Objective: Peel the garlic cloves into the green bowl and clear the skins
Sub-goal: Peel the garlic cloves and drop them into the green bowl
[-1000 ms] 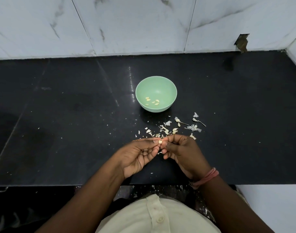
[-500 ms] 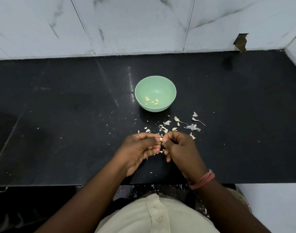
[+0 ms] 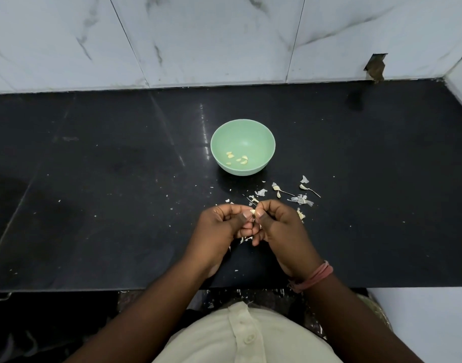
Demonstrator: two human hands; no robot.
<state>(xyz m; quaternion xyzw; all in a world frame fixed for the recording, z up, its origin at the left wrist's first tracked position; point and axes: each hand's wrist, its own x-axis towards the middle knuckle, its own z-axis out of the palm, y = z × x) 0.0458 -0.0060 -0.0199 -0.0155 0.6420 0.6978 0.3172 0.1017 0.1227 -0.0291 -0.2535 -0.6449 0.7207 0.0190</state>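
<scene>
1. Above the near edge of the black counter (image 3: 93, 231), the left hand (image 3: 219, 229) and right hand (image 3: 279, 229) met, fingers curled, both thumbs pinching one garlic clove (image 3: 252, 211).
2. Only the clove's pale top showed between the thumb tips; its long axis and pointing could not be told.
3. Just beyond the hands, garlic skins (image 3: 300, 199) lay scattered on the counter.
4. Farther back stood the green bowl (image 3: 242, 132), upright, holding a few peeled cloves (image 3: 237, 159).
</scene>
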